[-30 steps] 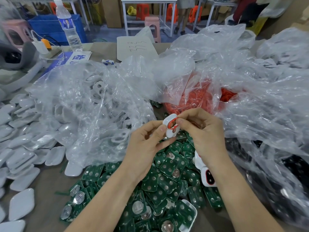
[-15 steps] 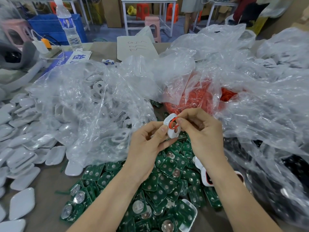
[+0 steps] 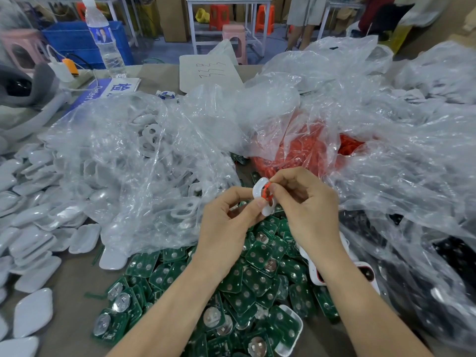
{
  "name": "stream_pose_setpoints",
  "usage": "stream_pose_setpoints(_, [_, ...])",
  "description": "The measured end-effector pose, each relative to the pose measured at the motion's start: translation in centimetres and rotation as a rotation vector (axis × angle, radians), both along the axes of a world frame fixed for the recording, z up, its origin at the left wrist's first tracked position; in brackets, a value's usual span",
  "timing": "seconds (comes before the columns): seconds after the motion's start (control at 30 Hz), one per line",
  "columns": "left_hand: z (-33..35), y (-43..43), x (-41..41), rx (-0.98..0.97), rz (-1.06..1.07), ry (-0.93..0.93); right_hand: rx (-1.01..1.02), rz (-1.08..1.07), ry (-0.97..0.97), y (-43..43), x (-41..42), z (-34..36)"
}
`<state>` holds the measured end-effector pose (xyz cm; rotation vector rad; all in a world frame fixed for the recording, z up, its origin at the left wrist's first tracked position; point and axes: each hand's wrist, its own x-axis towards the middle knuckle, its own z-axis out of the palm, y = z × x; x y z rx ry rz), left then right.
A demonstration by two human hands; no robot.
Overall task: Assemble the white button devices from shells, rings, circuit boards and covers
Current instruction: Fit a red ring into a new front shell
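**Foreground:** loose heap of green circuit boards on the brown surface, coin-cell holders showing on some, spread directly beneath the hands for quick picking.

**Beside the right forearm:** white devices with red-rimmed openings, apparently ring-fitted units set aside close by for the next stage.

**Far left:** white covers lying in overlapping rows, probably awaiting the closing step.

**Centre, raised above the boards:** white shell, tilted on edge.

**Left hand:** thumb and curled fingers pinching the shell's lower edge, steadying it and presenting its opening to the other hand.

**Right hand:** thumb and forefinger closed on the red ring, working it into the shell's round opening; seating apparently unfinished.

**Step in hand, by judgement:** fitting ring into shell, early in the sequence, with board and cover to follow.

**Behind the hands:** clear bag of white shells to the left and clear bag of red rings to the right, both kept within reach as supply.

**Farther back:** handwritten sheet and water bottle, well apart from the work.
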<state>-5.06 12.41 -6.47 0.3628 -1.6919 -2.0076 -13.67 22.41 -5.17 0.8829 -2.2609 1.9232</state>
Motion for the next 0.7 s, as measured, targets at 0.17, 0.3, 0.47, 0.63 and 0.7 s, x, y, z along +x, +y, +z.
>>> stream_pose_setpoints(0.17, [0.00,-0.22,-0.11,-0.120,0.054,-0.049,-0.005,-0.015,0.025,-0.01,-0.02,-0.12])
stream_pose_setpoints(0.3, [0.05,-0.14,-0.08,-0.129,0.067,-0.065,-0.021,-0.042,0.048,-0.03,0.10,-0.24])
stream_pose_setpoints(0.47, [0.00,0.20,0.07,-0.162,0.087,-0.073,0.016,-0.120,0.168,-0.32,0.41,-0.61])
stream_pose_setpoints(0.63, [0.07,0.55,0.24,-0.141,0.070,-0.037,0.009,-0.178,0.208,-0.35,0.70,-0.82])
stream_pose_setpoints(0.7, [0.15,0.65,0.29,-0.125,0.069,-0.039,-0.002,-0.180,0.200,-0.44,0.78,-0.87])
